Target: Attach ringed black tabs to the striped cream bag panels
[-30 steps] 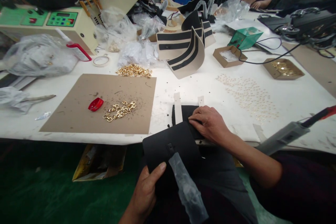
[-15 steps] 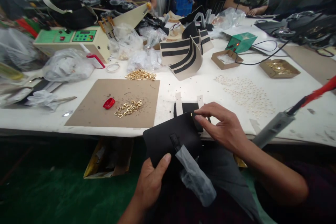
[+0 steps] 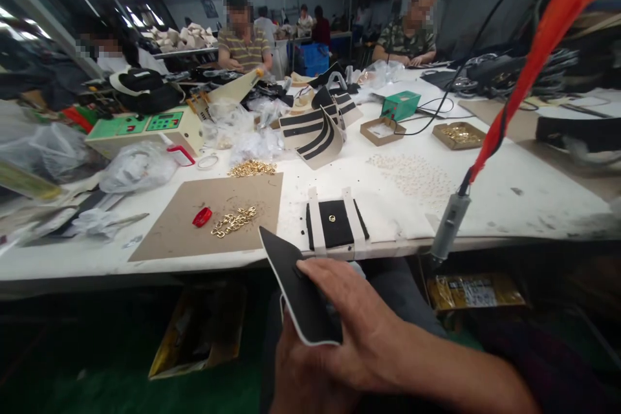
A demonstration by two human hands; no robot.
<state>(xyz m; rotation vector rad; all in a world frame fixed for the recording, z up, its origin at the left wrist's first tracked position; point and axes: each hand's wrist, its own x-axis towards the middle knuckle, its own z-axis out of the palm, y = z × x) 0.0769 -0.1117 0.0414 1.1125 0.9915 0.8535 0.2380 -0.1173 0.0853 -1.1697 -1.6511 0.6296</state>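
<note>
In front of the table edge, my left hand (image 3: pixel 303 365) is closed on a black bag piece (image 3: pixel 298 288) with pale edges from below, partly hidden behind it. My right hand (image 3: pixel 359 310) grips the same piece from the right, with its fingers over the dark face. The piece is tilted up, and its wrapped strap is mostly hidden under my right hand. Just beyond, a black pad (image 3: pixel 334 233) lies at the table edge under two white strips, with a small gold ring (image 3: pixel 332 218) on it.
Brown board (image 3: pixel 169 226) carries a gold chain (image 3: pixel 235 221) and a red tape roll (image 3: pixel 202 217). A grey handheld tool (image 3: pixel 451 226) hangs at right on a red cord. Behind are small gold parts (image 3: pixel 252 169), a green box (image 3: pixel 402 105), cardboard trays (image 3: pixel 383 134) and co-workers (image 3: pixel 242 45).
The bag piece has come off the pad toward me and turned on edge. My right hand has moved from its far corner onto its face. The view has tilted up.
</note>
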